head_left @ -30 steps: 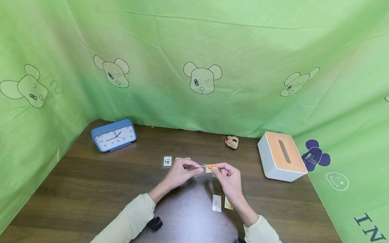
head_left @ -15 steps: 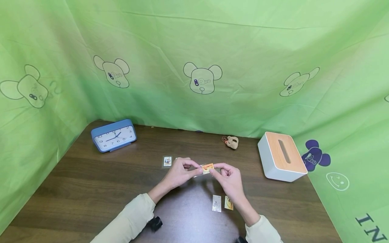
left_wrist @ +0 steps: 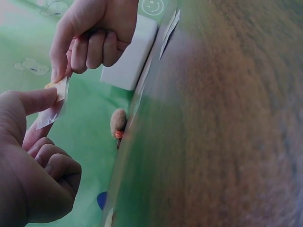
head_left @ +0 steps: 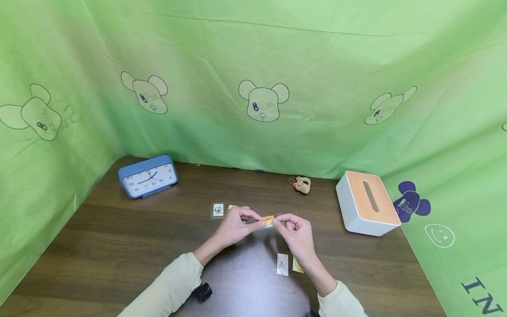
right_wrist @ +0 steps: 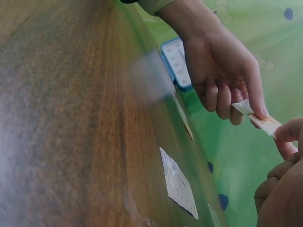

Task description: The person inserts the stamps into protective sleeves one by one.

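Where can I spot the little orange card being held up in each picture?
Head: orange card, below the middle, slightly right of centre.
Left wrist: orange card, left side, above mid-height.
Right wrist: orange card, right side, just below mid-height.
Shared landmark: green cloth.

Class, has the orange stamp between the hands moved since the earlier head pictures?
Yes: the orange stamp has shifted left, toward the left hand and away from the wood-topped box at the right.
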A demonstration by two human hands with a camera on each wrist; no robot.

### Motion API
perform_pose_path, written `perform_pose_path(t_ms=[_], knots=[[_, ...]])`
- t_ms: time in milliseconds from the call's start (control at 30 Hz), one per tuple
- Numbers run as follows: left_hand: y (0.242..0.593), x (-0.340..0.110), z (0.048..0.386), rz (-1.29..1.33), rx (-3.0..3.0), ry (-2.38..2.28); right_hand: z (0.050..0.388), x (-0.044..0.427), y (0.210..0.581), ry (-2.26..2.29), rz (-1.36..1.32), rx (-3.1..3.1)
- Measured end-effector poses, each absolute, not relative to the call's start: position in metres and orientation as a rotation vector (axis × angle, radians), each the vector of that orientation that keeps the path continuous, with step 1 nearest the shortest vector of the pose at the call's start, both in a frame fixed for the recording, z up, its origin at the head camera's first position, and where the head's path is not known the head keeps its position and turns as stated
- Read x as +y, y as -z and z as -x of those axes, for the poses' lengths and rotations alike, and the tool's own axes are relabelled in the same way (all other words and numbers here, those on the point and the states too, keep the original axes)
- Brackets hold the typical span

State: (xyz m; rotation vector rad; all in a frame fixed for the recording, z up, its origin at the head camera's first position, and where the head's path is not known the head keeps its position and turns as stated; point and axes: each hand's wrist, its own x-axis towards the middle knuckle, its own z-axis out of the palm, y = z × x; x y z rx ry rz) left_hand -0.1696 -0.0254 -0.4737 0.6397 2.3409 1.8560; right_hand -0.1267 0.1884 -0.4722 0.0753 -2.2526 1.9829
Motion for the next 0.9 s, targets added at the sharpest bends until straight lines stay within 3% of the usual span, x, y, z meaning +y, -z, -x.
perform_pose_path(t_ms=[900], knots=[[0.4725, -0.0253, 0.1685, -0.579, 2.299, -1.855, 0.1264, 0.1881, 0.4729, -2.034, -0.096, -2.242]])
